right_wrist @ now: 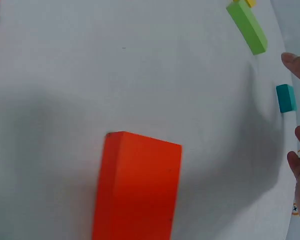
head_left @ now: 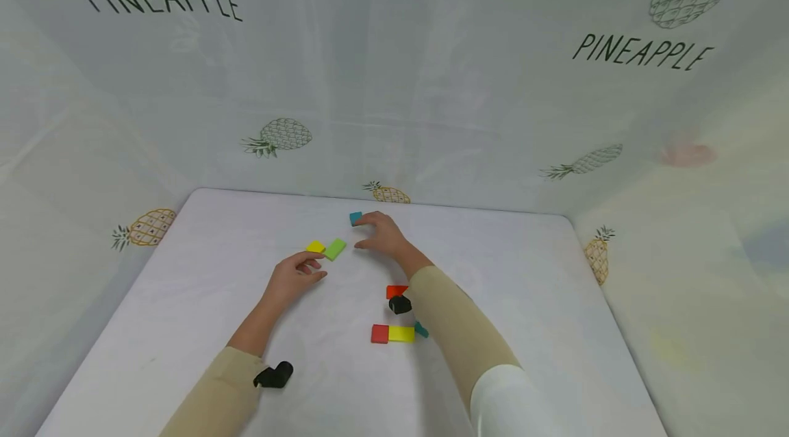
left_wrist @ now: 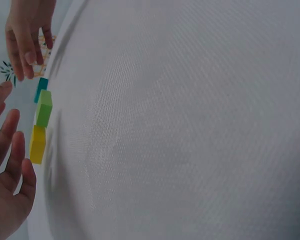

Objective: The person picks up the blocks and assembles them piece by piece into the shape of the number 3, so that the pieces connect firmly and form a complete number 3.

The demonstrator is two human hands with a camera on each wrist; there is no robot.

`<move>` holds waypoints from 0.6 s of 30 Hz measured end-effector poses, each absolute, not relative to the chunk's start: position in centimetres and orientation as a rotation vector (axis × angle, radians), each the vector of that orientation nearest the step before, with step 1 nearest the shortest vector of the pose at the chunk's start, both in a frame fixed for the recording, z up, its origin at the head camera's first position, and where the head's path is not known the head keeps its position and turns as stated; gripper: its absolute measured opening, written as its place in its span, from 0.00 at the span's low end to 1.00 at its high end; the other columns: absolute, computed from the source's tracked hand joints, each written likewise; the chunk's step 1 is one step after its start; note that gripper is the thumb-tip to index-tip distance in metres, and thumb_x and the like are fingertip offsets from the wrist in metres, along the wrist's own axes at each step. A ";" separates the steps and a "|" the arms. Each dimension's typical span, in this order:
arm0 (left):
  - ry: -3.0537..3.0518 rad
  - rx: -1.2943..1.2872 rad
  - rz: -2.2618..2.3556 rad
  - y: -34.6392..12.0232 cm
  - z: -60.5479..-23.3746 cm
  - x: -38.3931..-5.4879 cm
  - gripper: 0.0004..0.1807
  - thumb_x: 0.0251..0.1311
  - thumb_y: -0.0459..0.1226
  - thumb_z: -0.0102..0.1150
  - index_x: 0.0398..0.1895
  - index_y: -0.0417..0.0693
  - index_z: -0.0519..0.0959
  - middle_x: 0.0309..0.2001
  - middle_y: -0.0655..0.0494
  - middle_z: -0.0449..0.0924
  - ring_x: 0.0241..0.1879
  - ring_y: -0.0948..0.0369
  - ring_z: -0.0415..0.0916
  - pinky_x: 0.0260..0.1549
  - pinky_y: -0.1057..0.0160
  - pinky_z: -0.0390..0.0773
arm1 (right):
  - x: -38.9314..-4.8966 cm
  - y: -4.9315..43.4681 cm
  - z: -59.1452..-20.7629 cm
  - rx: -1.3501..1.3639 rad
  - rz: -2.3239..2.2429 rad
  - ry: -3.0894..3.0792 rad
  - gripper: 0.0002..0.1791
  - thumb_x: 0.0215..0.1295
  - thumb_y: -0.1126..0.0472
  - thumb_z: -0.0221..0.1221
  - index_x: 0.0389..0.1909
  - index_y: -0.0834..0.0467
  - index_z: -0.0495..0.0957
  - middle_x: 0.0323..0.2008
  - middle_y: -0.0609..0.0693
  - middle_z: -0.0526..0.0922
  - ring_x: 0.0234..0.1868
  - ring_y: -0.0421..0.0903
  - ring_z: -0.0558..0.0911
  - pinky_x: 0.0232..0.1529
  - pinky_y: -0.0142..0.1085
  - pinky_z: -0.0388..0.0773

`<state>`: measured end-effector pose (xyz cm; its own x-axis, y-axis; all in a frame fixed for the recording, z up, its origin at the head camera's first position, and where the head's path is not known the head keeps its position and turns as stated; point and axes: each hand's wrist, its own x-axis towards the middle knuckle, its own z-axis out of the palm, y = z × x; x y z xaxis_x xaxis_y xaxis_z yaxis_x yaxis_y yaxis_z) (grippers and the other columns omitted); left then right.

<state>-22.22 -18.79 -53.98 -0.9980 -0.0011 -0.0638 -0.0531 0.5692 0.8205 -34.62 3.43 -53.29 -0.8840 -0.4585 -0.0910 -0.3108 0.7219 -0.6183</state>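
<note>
In the head view my right hand [head_left: 385, 235] reaches over the far part of the table, its fingers spread beside a small teal block [head_left: 355, 218]. The right wrist view shows the teal block [right_wrist: 286, 98] on the cloth, with the fingers apart from it. My left hand [head_left: 292, 279] hovers, fingers loosely bent, by a yellow block [head_left: 316, 246] that its fingertips partly overlap. A light green block [head_left: 335, 249] lies at a slant against the yellow one's right side. Neither hand holds anything.
Nearer the front lie a red block [head_left: 379, 334], a yellow block [head_left: 401, 334] and a teal piece [head_left: 422, 330] in a row. Above them, an orange-red block [head_left: 396, 291] sits beside my right sleeve. A pineapple-print curtain [head_left: 431, 81] hangs behind the white table [head_left: 524, 272].
</note>
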 end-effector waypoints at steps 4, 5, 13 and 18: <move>2.741 -0.026 1.444 -18.9 -54.2 -22.3 0.21 0.56 0.38 0.70 0.54 0.45 0.81 0.40 0.56 0.82 0.38 0.57 0.75 0.40 0.58 0.74 | -35.5 3.1 -53.4 -0.583 -0.856 2.688 0.32 0.55 0.52 0.71 0.63 0.50 0.75 0.68 0.46 0.66 0.70 0.48 0.61 0.69 0.40 0.56; 2.741 -0.023 1.448 -18.9 -54.3 -22.3 0.21 0.56 0.38 0.70 0.54 0.45 0.81 0.39 0.56 0.82 0.38 0.57 0.75 0.40 0.58 0.74 | -35.8 3.0 -53.4 -0.588 -0.839 2.685 0.34 0.55 0.51 0.71 0.64 0.50 0.74 0.70 0.46 0.64 0.71 0.48 0.59 0.69 0.41 0.54; 2.745 -0.008 1.462 -18.8 -54.5 -22.5 0.20 0.56 0.38 0.70 0.52 0.44 0.81 0.38 0.55 0.81 0.36 0.57 0.74 0.38 0.58 0.74 | -36.8 2.3 -53.4 -0.611 -0.727 2.684 0.38 0.58 0.52 0.69 0.69 0.46 0.68 0.72 0.46 0.61 0.73 0.49 0.56 0.70 0.45 0.52; 2.751 0.009 1.465 -18.6 -54.8 -22.8 0.20 0.55 0.38 0.70 0.52 0.45 0.82 0.37 0.56 0.81 0.36 0.58 0.75 0.40 0.58 0.75 | -37.3 2.0 -53.2 -0.585 -0.756 2.706 0.34 0.58 0.57 0.69 0.67 0.47 0.71 0.66 0.47 0.69 0.67 0.48 0.65 0.68 0.44 0.58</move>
<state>-22.85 -18.59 -54.79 -0.9997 0.0170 -0.0195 -0.0067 0.5582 0.8297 -37.29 2.03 -53.24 -0.8817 -0.4480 -0.1480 -0.3064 0.7822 -0.5425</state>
